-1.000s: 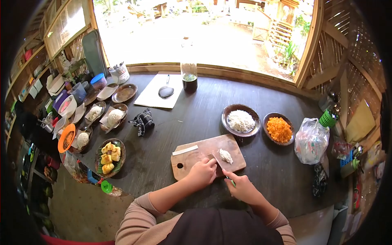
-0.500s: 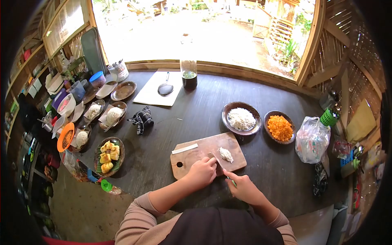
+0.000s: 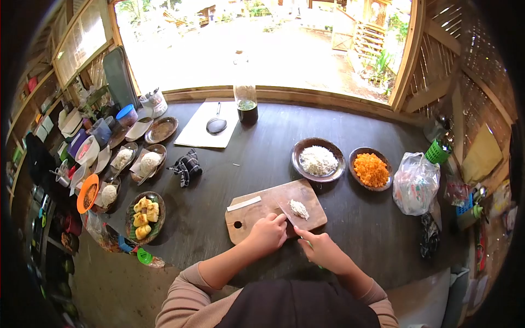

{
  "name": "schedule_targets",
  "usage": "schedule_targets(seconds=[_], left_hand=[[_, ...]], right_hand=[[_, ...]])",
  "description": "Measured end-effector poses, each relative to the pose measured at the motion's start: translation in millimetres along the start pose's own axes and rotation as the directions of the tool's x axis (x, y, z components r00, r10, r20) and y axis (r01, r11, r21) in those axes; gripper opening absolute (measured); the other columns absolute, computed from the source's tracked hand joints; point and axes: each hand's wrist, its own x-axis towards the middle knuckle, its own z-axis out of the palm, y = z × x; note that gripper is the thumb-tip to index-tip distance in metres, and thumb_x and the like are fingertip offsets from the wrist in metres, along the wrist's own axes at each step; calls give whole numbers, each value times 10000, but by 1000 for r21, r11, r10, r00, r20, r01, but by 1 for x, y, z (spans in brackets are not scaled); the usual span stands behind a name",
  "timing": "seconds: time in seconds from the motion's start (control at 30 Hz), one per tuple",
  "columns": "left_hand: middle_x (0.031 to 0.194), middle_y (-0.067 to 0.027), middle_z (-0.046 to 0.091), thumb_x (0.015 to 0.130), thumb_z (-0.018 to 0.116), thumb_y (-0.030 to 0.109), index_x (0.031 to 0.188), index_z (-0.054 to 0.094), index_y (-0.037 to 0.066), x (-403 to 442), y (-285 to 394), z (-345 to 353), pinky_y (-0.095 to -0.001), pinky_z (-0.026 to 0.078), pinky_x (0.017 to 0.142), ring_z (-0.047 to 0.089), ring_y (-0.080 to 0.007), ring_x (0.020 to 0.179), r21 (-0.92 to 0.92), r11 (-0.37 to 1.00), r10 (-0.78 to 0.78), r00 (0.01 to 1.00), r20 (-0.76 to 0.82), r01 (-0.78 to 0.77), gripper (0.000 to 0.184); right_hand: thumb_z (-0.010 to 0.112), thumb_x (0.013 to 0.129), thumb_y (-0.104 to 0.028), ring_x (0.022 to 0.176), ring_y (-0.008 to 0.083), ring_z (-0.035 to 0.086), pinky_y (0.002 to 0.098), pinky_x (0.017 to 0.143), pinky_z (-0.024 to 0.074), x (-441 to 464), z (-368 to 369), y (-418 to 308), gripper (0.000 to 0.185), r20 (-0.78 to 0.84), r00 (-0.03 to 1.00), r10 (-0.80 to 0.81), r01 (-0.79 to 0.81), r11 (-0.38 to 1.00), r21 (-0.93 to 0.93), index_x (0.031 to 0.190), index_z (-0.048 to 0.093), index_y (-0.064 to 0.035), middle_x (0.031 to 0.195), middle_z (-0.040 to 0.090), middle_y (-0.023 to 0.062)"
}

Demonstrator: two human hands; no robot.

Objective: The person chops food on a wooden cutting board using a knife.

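Rolled further over, my right hand (image 3: 326, 253) grips the knife (image 3: 287, 214), hiding more handle. Whether my left hand (image 3: 267, 235), beside it, grips anything, I cannot tell.

One knife (image 3: 288, 214); one board (image 3: 250, 221); one checked cloth (image 3: 187, 167)

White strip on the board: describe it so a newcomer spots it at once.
On the dark table, find the wooden board. There, the white strip lies beyond the left hand, one straight piece, unlike the shredded pile to its right.
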Motion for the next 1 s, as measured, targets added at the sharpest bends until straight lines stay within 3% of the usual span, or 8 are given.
schedule_targets(seconds=[0.07,0.2,0.37,0.5,0.6,0.77,0.9,1.0], left_hand=[[1036,-98,630,851,600,226,909,683,12,0,0,0,-337,472,877,561,-245,965,19,999,27,999,21,-27,237],[1031,-97,631,845,604,221,896,679,14,0,-2,3,-337,465,886,560,-243,965,14,999,37,999,20,-37,226],[1026,-97,635,847,602,216,888,676,13,0,3,-4,-346,471,869,560,-258,958,-11,1000,-5,1000,-1,5,220],[1016,-104,630,848,603,210,892,679,13,0,0,0,-349,474,878,563,-264,952,-23,1000,12,1000,-8,-12,216],[1069,-85,601,841,616,222,908,687,10,-1,-4,5,-364,545,763,573,-264,960,9,999,44,999,-31,-44,233],[1056,-86,597,841,616,220,920,685,10,-1,-1,1,-366,541,785,571,-269,946,3,999,36,999,-30,-36,234],[1062,-89,596,840,616,218,920,685,10,0,-2,-1,-365,540,791,570,-271,951,4,999,38,999,-16,-38,233],[1070,-92,596,836,618,215,926,685,4,-1,-1,0,-372,542,784,571,-272,964,9,999,44,999,20,-44,239]], right_hand=[[598,958,-103,517,256,646,373,585,538,-4,-3,2,377,46,997,67,-69,997,45,1333,590,-70,692,646,251],[600,962,-112,502,204,637,356,569,540,-6,-10,-4,378,89,990,109,-113,993,42,1338,586,-70,678,656,229],[592,955,-96,657,395,673,402,634,537,2,12,21,377,-58,994,-91,90,996,-12,1331,586,-61,797,652,283],[591,951,-92,772,457,643,421,670,532,8,16,16,375,-43,999,-26,26,1000,-7,1324,587,-53,857,637,301],[596,956,-100,649,385,677,397,625,536,4,13,18,368,-88,990,-109,104,993,-55,1323,593,-66,779,658,272],[607,967,-129,505,145,618,339,537,527,-6,-7,8,368,75,992,100,-107,991,84,1333,595,-101,627,638,153],[602,963,-119,516,242,642,363,570,533,-3,-11,-8,371,156,960,231,-252,958,137,1332,590,-91,664,648,206],[593,960,-103,555,352,638,388,609,536,3,11,14,370,-19,1000,-3,3,999,42,1330,588,-82,706,642,258]])
